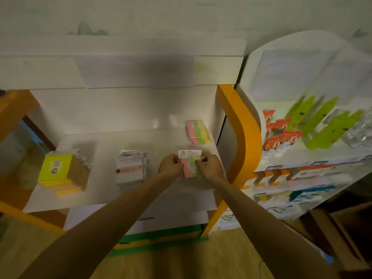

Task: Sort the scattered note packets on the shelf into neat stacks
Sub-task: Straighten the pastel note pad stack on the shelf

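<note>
Two hands, left (170, 165) and right (209, 167), each grip pinching one glossy rectangular pastel-striped note packet (190, 168) above smooth white shelf (104, 141)

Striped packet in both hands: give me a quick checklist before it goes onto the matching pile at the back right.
1. Hold on the striped packet: left hand and right hand both pinch its sides. Ok.
2. Matching pile in place: pink, green and yellow packets lie at the back right of the shelf. Ok.
3. Way to it: nothing lies between the hands and that pile. Ok.
4. That pile is squared: edges are blurred. Cannot tell.
5. Yellow stack neat: lower packets fan out toward the front. Not ok.
6. White stack neat: top packets sit askew. Not ok.
</note>
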